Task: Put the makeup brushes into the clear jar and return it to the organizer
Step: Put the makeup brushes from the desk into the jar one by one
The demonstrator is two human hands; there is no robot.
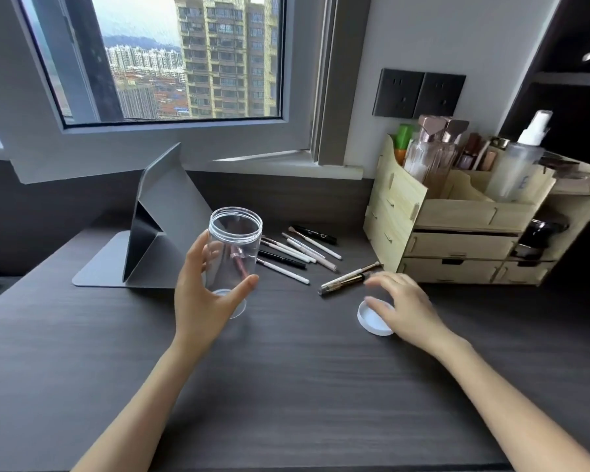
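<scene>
My left hand [205, 298] grips the clear jar [234, 247] around its lower half and holds it upright, its mouth open at the top. Through its wall a pinkish brush shows; I cannot tell if it lies inside or behind. Several makeup brushes [298, 248] with white and black handles lie on the dark desk just right of the jar. Two more brushes [349, 277] lie nearer the organizer. My right hand [402, 304] hovers with spread fingers over the jar's white lid [372, 320], which lies upside down. The wooden organizer [457, 229] stands at the right.
A grey folding stand with a tablet or mirror [154, 233] sits left of the jar. The organizer holds bottles [430, 151] and a spray bottle [525, 155] on top, with drawers below. A window sill and wall sockets [419, 93] lie behind the desk [286, 386].
</scene>
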